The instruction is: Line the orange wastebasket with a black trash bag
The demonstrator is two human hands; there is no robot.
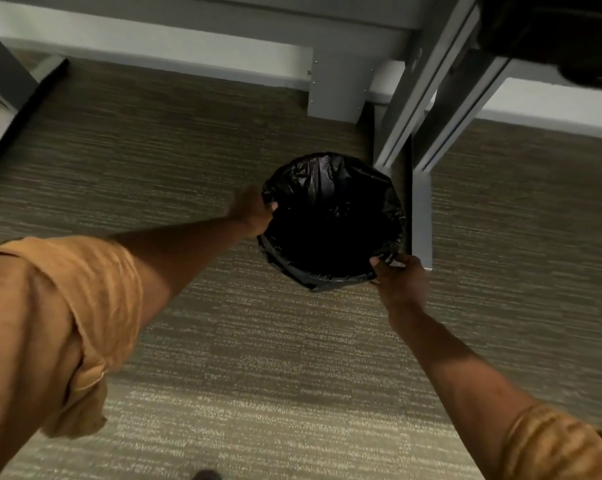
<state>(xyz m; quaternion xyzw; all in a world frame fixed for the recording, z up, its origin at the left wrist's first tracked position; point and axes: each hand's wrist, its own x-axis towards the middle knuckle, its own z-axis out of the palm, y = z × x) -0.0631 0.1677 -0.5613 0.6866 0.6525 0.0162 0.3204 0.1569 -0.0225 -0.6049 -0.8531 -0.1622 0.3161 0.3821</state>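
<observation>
A black trash bag covers a round wastebasket on the carpet; the bag is folded over the whole rim and hides the basket's orange colour. The inside looks dark and deep. My left hand grips the bag-covered rim on its left side, thumb inside the opening. My right hand grips the rim at the near right, fingers curled over the bag's edge. Both arms reach forward and down in rolled-up tan sleeves.
A grey desk leg stands right against the basket's right side. A white wall base and grey panel run along the back. A dark object sits at top right. Striped carpet fills the near floor.
</observation>
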